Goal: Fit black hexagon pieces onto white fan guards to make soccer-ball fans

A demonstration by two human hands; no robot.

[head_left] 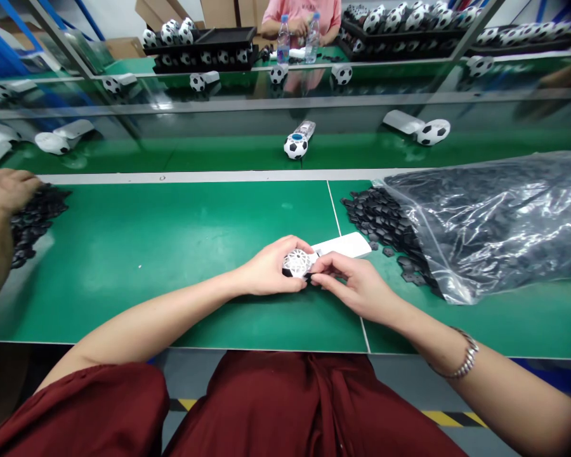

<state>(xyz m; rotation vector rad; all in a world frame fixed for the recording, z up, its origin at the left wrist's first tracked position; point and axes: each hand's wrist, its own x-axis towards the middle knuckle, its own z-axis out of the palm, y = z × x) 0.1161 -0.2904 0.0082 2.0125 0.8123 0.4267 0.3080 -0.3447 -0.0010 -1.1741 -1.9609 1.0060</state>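
Closest to you, near the front edge of the green table [162, 254], your left hand [271, 266] is wrapped around a white ball-shaped lattice shell [299, 262], fingers curled over its top and side so it sits cupped against the mat. Your right hand [354, 282] comes in from the other side, thumb and forefinger pinched together right at the shell's edge; looks like there's a small dark piece between them, but it's too tiny to say for sure. A white handle [345, 244] sticks out behind the shell, lying flat on the table.

My take: keep that left hand steady and low so the shell doesn't roll, and line up the piece square before you press.

Just right of your hands, the loose black pieces [385, 219] spill out of a clear plastic bag [495, 222] toward the right edge. At the left edge, someone else's hand [4, 190] rests on another black pile [35, 219].

Further back, a finished soccer-ball unit [295, 145] sits on the conveyor [209, 152].
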